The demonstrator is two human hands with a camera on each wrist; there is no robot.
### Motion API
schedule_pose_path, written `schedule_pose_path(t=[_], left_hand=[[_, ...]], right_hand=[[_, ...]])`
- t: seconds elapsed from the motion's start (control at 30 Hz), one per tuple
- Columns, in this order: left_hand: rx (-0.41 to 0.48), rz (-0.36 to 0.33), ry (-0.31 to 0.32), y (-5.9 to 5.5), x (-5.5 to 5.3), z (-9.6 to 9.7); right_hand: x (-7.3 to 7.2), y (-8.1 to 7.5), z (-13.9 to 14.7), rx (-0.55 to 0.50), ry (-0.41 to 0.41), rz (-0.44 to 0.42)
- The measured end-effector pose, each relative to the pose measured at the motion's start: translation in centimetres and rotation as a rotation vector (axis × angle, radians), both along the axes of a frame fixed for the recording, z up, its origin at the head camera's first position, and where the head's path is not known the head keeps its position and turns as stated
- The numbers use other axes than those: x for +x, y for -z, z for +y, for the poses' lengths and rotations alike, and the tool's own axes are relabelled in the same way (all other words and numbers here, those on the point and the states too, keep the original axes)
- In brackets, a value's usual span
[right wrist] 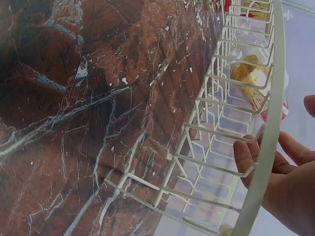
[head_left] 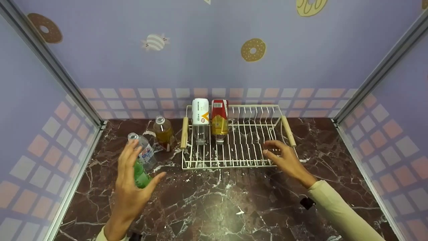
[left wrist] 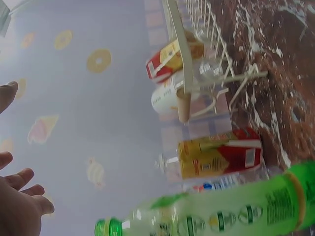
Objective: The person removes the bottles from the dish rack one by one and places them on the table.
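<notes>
My left hand point(head_left: 128, 180) is raised with fingers and thumb spread, beside a green bottle point(head_left: 143, 177). That bottle stands upright with its green cap on, apart from the fingers in the left wrist view. Behind it stand a clear bottle point(head_left: 147, 155) with a blue and red label and an amber-looking bottle point(head_left: 164, 134) with a red and yellow label. My right hand point(head_left: 287, 160) holds nothing, its fingers loosely bent at the right front part of a white wire rack point(head_left: 234, 165). Two bottles lean neck-down in the rack's left side: a white-labelled one point(head_left: 200, 112) and a red and yellow one point(head_left: 219, 118).
Wooden handles point(head_left: 184, 133) sit at the rack's two ends. The rack stands on a dark marbled tabletop point(head_left: 214, 207), close to the patterned back wall point(head_left: 214, 50). Side walls point(head_left: 46, 160) enclose the table on left and right.
</notes>
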State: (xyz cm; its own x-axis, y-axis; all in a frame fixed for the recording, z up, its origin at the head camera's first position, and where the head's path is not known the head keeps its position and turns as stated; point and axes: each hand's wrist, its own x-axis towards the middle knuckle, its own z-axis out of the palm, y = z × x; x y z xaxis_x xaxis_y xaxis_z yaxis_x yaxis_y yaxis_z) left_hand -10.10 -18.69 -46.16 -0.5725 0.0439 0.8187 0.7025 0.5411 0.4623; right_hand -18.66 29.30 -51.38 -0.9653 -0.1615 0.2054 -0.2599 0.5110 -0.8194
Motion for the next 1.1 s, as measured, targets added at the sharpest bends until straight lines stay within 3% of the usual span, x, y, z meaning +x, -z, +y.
schedule_pose_path(t=[0.27, 0.6, 0.9, 1.1], left_hand=[[0.014, -0.043, 0.124, 1.3, -1.2, 2.1], [0.02, -0.3, 0.187, 3.1, -1.9, 4.9], [-0.016, -0.402, 0.232, 4.9, -3.3, 6.2], [-0.041, -0.544, 0.245, 5.7, -4.2, 6.6]], right_hand=[[-0.5, 0.2, -0.4, 0.011, 0.038, -0.013], [-1.1, 0.0, -1.0, 0.029, 0.019, -0.051], [-1.7, -0.3, -2.2, 0.036, 0.013, -0.034], [-2.1, -0.5, -2.9, 0.073, -0.005, -0.012]])
